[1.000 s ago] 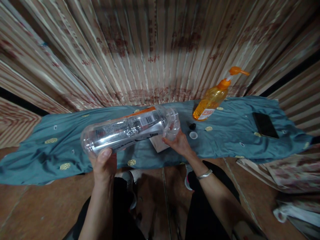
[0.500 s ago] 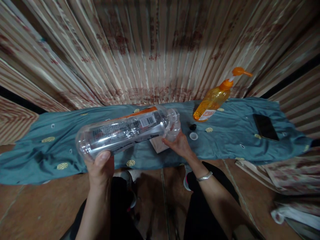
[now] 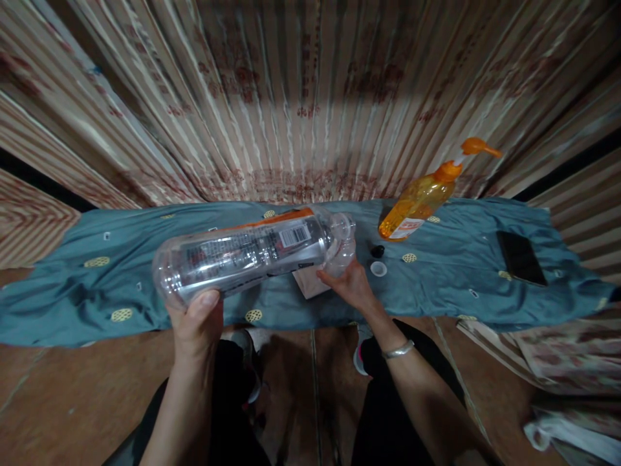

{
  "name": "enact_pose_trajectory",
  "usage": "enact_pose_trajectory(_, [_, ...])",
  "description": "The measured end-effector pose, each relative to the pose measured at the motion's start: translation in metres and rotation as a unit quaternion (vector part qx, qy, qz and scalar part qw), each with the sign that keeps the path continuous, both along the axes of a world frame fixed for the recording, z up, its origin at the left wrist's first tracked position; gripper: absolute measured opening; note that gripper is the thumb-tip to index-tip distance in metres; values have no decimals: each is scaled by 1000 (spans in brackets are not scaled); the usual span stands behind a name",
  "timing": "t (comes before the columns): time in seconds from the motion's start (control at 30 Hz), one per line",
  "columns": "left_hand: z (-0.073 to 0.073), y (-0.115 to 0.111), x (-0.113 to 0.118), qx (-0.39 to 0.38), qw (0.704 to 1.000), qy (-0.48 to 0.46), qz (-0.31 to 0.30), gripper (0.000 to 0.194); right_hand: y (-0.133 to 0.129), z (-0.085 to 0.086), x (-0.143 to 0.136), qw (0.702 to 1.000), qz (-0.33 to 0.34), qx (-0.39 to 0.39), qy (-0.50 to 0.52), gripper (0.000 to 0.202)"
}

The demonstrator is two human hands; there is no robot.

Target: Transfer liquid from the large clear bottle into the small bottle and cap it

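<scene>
A large clear plastic bottle (image 3: 242, 255) with an orange and silver label lies tilted nearly level, its neck toward the right. My left hand (image 3: 198, 323) is closed around its base end from below, the thumb on the near side. My right hand (image 3: 352, 285) grips a small clear bottle (image 3: 341, 255) near the large bottle's mouth. The two mouths are close together; whether they touch I cannot tell. Beneath them, a pale box-like item (image 3: 310, 283) rests on the cloth, partly hidden. A black cap (image 3: 378, 251) and a white cap (image 3: 378, 268) lie right of my right hand.
An orange pump bottle (image 3: 418, 206) stands at the back right. A dark phone (image 3: 521, 257) lies near the right end of the teal patterned cloth (image 3: 451, 278). Behind rises a striped curtain (image 3: 272, 116). My legs and shoes are below the front edge.
The view has shifted slightly, so most things sit a little farther right. Both hands keep their holds, and the two bottles stay in nearly the same position relative to each other.
</scene>
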State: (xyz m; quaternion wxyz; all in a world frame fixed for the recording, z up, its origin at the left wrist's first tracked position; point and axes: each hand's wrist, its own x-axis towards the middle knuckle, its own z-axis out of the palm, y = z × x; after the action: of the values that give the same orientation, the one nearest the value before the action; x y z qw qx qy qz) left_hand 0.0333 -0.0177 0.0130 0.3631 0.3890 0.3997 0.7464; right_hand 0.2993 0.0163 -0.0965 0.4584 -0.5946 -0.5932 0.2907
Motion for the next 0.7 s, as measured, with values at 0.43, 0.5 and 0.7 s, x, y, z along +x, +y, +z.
enact_pose_trajectory(0.43, [-2, 1, 0, -3, 999, -8, 36, 115, -1, 3, -1, 1000, -16, -8, -3, 73])
enact_pose_trajectory(0.5, [-1, 1, 1, -1, 1000, -5, 31, 114, -1, 3, -1, 1000, -15, -6, -4, 72])
enact_pose_trajectory(0.7, [3, 2, 4, 4, 999, -6, 34, 112, -1, 1, 0, 1000, -9, 8, -8, 67])
